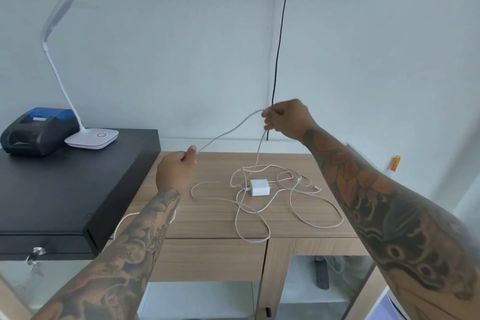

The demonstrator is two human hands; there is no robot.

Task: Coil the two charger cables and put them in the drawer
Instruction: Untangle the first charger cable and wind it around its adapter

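Left hand: the left hand [175, 173] is up over the near-left part of the light wooden table [207, 221]; thumb and curled fingers pinch a thin white charger cable [226, 132] at its end.
Right hand: the right hand [287, 118] sits higher and further back, above the table's far edge; fingers curled round the same cable, which stretches between the 2 hands and then drops from the right hand to the tabletop.
Cables: the rest lies in a loose white tangle [262, 205] mid-table, looped around a small white square charger plug [259, 187]; I cannot tell where 1 cable ends and the other begins; a loop hangs over the front edge.
Drawer: a black cash drawer box [65, 189] stands left of the table, closed, keys [35, 258] in its front lock.
On the box: a black and blue receipt printer [36, 130] and a white gooseneck desk lamp [91, 138], side by side.
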